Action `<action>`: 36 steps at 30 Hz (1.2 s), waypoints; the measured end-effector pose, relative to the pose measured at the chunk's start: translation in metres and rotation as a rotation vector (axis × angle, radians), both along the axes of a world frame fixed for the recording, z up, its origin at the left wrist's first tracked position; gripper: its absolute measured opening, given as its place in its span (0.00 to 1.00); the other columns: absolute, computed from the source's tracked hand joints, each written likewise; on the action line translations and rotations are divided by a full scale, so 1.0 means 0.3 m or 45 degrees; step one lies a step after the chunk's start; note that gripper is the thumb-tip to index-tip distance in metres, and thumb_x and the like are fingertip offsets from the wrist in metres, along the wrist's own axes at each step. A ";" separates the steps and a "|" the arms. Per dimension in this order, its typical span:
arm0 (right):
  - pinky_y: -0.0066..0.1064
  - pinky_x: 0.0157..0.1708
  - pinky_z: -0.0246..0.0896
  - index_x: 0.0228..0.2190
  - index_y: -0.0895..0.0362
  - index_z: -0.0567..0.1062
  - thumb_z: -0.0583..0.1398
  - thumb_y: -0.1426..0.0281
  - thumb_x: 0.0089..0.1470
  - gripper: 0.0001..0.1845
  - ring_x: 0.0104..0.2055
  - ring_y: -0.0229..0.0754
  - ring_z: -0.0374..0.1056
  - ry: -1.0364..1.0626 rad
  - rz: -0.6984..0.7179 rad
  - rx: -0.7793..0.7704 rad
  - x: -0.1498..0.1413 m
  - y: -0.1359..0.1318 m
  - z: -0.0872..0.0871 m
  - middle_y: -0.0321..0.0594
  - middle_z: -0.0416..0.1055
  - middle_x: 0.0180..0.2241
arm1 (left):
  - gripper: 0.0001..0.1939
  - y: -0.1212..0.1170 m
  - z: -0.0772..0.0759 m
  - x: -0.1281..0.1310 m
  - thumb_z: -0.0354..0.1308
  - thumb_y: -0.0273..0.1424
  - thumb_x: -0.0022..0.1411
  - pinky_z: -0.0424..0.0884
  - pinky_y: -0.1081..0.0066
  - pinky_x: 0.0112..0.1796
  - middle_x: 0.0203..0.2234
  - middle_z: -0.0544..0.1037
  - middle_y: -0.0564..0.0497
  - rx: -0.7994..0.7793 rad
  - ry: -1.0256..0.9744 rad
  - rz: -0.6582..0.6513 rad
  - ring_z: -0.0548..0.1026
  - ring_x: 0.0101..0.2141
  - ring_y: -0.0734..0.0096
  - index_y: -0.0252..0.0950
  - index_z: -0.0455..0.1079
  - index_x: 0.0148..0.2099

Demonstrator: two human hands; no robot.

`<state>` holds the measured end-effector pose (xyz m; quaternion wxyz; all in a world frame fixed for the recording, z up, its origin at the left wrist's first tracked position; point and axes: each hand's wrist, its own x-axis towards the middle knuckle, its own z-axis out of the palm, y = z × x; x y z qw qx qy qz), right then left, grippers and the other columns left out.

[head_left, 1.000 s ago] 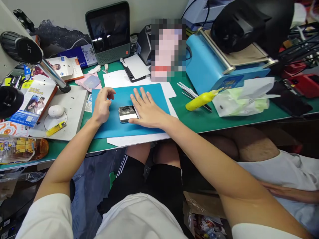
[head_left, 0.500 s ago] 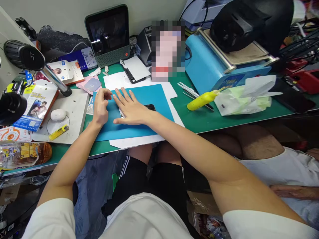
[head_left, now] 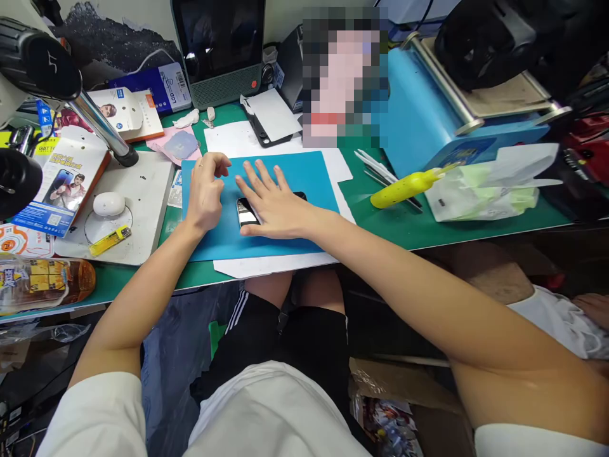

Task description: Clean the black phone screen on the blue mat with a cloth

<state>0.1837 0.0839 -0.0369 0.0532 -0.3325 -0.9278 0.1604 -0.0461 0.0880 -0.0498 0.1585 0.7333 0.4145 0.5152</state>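
Currently R grip (head_left: 280,212) spreads flat over phone (head_left: 246,213) w/ nothing clasped; L grip (head_left: 205,195) half-curled, contents unclear.

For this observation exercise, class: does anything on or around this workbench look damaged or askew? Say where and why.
Yes. The wall behind the desk has a dark, rough patch, as if its pale surface had peeled. White paper also juts unevenly from under the blue mat.

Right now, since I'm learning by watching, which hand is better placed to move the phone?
Probably the right hand: it spreads over the phone, while the left hand is curled over the mat, off the phone.
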 end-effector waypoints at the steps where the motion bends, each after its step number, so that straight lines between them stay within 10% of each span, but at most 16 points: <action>1: 0.81 0.73 0.19 0.81 0.57 0.36 0.48 0.24 0.58 0.70 0.82 0.78 0.18 0.012 0.021 -0.017 -0.032 0.007 0.006 0.60 0.21 0.82 | 0.19 0.003 -0.005 -0.002 0.46 0.51 0.75 0.71 0.51 0.47 0.41 0.78 0.47 0.015 -0.009 -0.017 0.75 0.42 0.54 0.45 0.69 0.52; 8: 0.79 0.75 0.17 0.80 0.58 0.42 0.51 0.25 0.58 0.70 0.83 0.77 0.20 0.089 0.044 -0.068 -0.174 0.060 0.026 0.59 0.25 0.83 | 0.30 0.007 -0.018 -0.017 0.43 0.62 0.76 0.71 0.52 0.50 0.45 0.76 0.46 -0.020 -0.134 -0.069 0.76 0.46 0.53 0.46 0.69 0.58; 19: 0.79 0.75 0.19 0.80 0.63 0.37 0.48 0.25 0.59 0.71 0.82 0.78 0.16 -0.117 -0.127 -0.145 0.058 -0.034 0.047 0.61 0.20 0.82 | 0.29 -0.002 -0.024 -0.029 0.41 0.61 0.76 0.72 0.53 0.48 0.43 0.79 0.46 -0.103 -0.115 0.043 0.76 0.44 0.57 0.47 0.70 0.56; 36: 0.75 0.76 0.15 0.80 0.60 0.41 0.47 0.25 0.59 0.69 0.83 0.73 0.21 0.088 -0.039 -0.027 -0.174 0.031 0.022 0.58 0.26 0.83 | 0.33 0.030 -0.038 -0.037 0.43 0.66 0.74 0.74 0.52 0.52 0.47 0.78 0.43 -0.138 -0.258 0.018 0.77 0.49 0.53 0.46 0.70 0.57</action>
